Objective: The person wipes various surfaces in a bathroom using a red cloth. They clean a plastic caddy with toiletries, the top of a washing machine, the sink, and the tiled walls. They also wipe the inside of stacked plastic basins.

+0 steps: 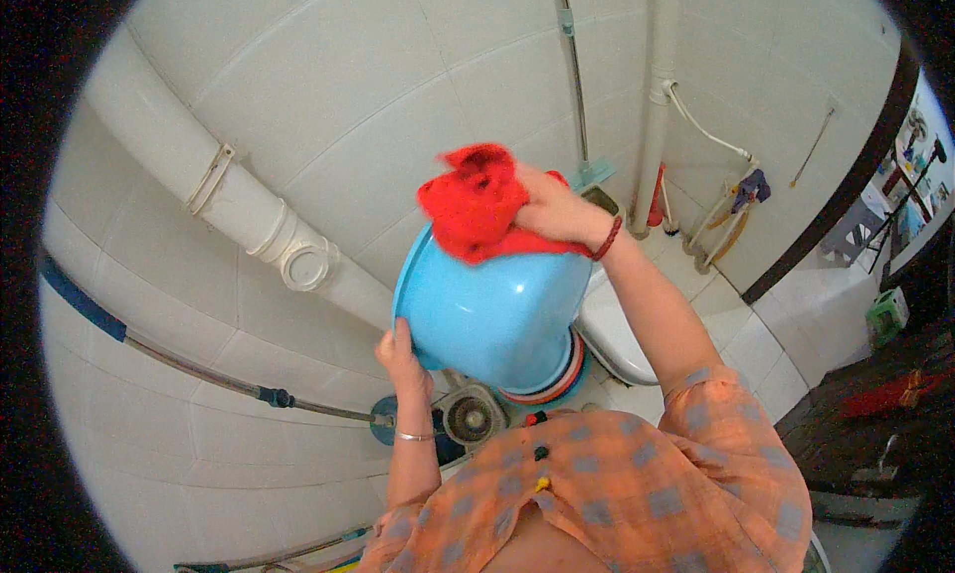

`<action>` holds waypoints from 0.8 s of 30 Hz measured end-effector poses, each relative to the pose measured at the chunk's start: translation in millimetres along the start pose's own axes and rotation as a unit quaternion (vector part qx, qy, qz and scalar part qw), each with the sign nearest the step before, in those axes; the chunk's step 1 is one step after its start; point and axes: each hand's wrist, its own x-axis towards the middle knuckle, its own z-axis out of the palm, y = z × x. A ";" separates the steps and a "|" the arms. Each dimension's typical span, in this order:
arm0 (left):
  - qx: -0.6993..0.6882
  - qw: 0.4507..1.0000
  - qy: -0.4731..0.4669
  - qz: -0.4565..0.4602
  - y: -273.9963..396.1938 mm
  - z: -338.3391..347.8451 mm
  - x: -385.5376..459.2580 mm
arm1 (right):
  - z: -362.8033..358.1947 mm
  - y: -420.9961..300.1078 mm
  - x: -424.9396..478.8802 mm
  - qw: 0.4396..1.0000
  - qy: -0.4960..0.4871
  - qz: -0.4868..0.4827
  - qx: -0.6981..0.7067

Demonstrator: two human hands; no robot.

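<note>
A light blue plastic basin or bucket [492, 312] is tilted on its side before me, its rim towards the left. My left hand [403, 357] grips that rim at the lower left. In my right hand [559, 207] is a bunched red cloth [477, 204], which lies against the upper outer side of the blue vessel; part of the cloth trails under the hand towards the wrist. Beneath the blue vessel's base show the stacked rims of other round basins [571, 379]. The inside of the blue vessel is hidden from view.
A thick white drainpipe [254, 207] runs along the tiled wall at the left. Right of the basins is a white ceramic squat toilet [615, 334]. A long-handled tool [216, 368] leans at the lower left, near a grey strainer-like plastic item [474, 416]. A red-handled brush [658, 200] stands by the vertical pipe.
</note>
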 end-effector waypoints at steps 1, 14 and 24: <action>-0.025 1.000 -0.003 -0.010 2.1 3.1 -3.0 | -9.1 1.8 -7.4 0.993 0.027 0.068 0.094; -0.274 0.944 0.084 -0.162 2.3 34.8 16.4 | 57.8 67.0 -96.0 0.775 0.395 0.235 0.434; -0.099 0.981 0.142 -0.090 3.2 57.6 15.1 | 86.4 22.6 -100.0 0.979 0.173 -0.014 -0.109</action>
